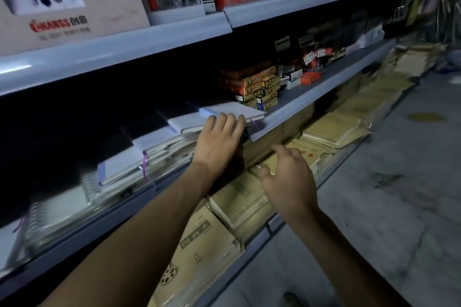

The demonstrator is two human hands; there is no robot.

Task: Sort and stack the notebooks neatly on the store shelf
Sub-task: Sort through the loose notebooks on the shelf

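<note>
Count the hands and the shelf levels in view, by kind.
Hands: 2 (left hand, right hand)
Shelf levels: 3 (top shelf, middle shelf, bottom shelf)
Total: 5

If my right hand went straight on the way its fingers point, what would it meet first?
Probably the stack of brown kraft notebooks on the bottom shelf, just ahead of the loosely curled fingers of the right hand. The middle shelf's edge sits above that line, though depth is unclear.
</note>
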